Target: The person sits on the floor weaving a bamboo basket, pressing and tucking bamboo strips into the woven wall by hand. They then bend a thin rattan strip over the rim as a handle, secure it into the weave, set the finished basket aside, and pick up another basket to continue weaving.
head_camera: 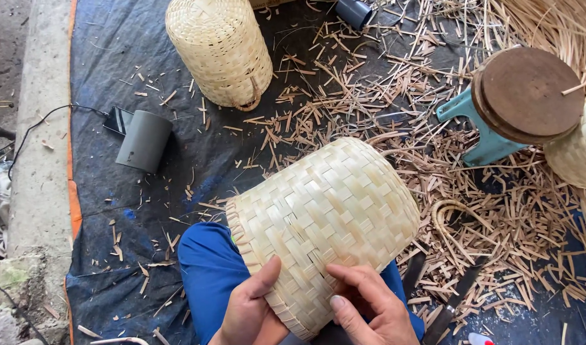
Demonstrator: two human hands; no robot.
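Hands meet at six o'clock in the head view, both on one woven bamboo basket (325,217) that lies tilted across the person's lap, its closed end pointing toward one o'clock and its rim toward seven o'clock. The left hand (251,313) presses against the basket's lower wall near the rim, thumb stretched up along the weave, its grip spread flat on the strips rather than pinching anything. The right hand (373,306) rests its fingers on the weave just beside the left, thumb bent inward toward the rim; its grip is loosely curled on the basket's surface, and whether it nips a single strip I cannot tell. Under the basket shows a leg in blue trousers (210,268).

A dark tarpaulin (114,57) covers the floor. At twelve o'clock stands a second, paler woven basket (219,48), upright with its opening downward, a small loop at its lower edge. At nine o'clock lies a grey cylinder (144,140), touching a dark phone (117,119) with a cable running off to the left. At two o'clock a teal stool (478,137) lies tipped, its round brown seat (529,92) facing the camera, just beside another woven piece (577,153) at the right edge. Bamboo shavings (382,83) are strewn thickly from twelve to four o'clock. A long dark blade (456,300) lies at five o'clock among the offcuts, near the right hand.
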